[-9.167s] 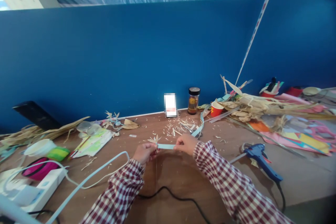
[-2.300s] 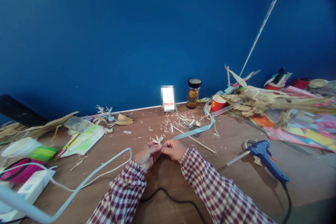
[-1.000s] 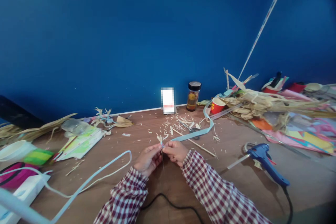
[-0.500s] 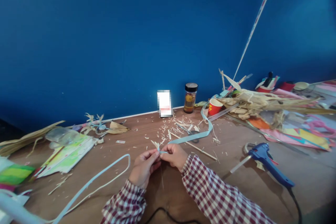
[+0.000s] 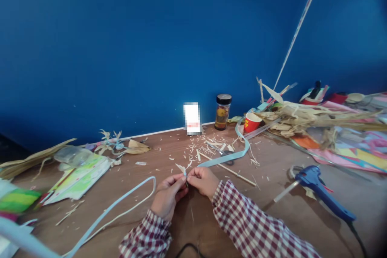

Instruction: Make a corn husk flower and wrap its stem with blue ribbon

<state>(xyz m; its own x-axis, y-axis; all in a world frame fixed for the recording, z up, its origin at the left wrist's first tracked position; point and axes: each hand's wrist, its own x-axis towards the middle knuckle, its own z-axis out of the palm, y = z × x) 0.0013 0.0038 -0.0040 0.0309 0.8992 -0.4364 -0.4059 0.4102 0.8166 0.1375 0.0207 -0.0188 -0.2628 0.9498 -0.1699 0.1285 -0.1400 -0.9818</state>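
Observation:
My left hand (image 5: pixel 168 195) pinches a small bundle of pale corn husk strips (image 5: pixel 180 168), whose split ends fan upward past the fingertips. Light blue is visible around the bundle at the pinch. Right beside it, my right hand (image 5: pixel 204 182) is closed on a light blue ribbon (image 5: pixel 223 158). From that hand the ribbon runs back and right over the table toward a red paper cup (image 5: pixel 252 122). A thin strand hangs below the fingers. Scissors (image 5: pixel 226 157) lie partly under the ribbon among husk scraps (image 5: pixel 211 145).
A blue glue gun (image 5: pixel 323 193) with its cord lies at right. A lidded jar (image 5: pixel 223 112) stands by the blue wall. Dry corn husks (image 5: pixel 320 115) pile up at back right. On the left are a painted green sheet (image 5: pixel 81 177) and a pale blue looped band (image 5: pixel 117 199).
The short stretch of ribbon between my hands has shortened, and my right fingers sit close against the bundle. The view has shifted slightly, so the table things appear farther right.

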